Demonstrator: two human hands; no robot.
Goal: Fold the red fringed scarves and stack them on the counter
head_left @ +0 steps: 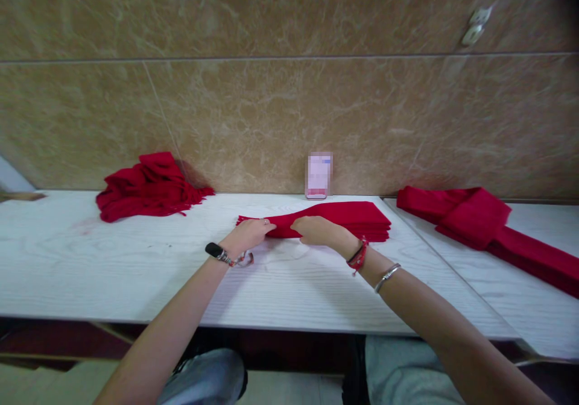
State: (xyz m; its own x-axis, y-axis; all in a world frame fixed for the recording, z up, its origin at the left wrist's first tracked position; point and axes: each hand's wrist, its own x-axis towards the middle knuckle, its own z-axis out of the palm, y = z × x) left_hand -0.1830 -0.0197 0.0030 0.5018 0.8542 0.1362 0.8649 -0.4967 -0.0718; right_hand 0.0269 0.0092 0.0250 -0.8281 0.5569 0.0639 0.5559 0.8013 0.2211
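A red scarf (pixel 348 217), folded lengthwise into several layers with a fringed left end, lies flat on the white wood-grain table in front of me. My left hand (pixel 248 236) grips it near the fringe, fingers over the top and thumb along the front edge. Close by on the right, my right hand (pixel 319 230) is closed on the scarf's middle, its fingertips partly hidden. Between the two hands the cloth is gathered narrower. To the right the layers spread wider and their stacked edges show.
A crumpled red scarf (pixel 145 188) is heaped at the back left. On the right lies a long folded red cloth (pixel 474 218), crossed over itself. A phone (pixel 319 176) leans against the marble-patterned wall (pixel 253 122). The table's front edge (pixel 289 326) runs above my knees.
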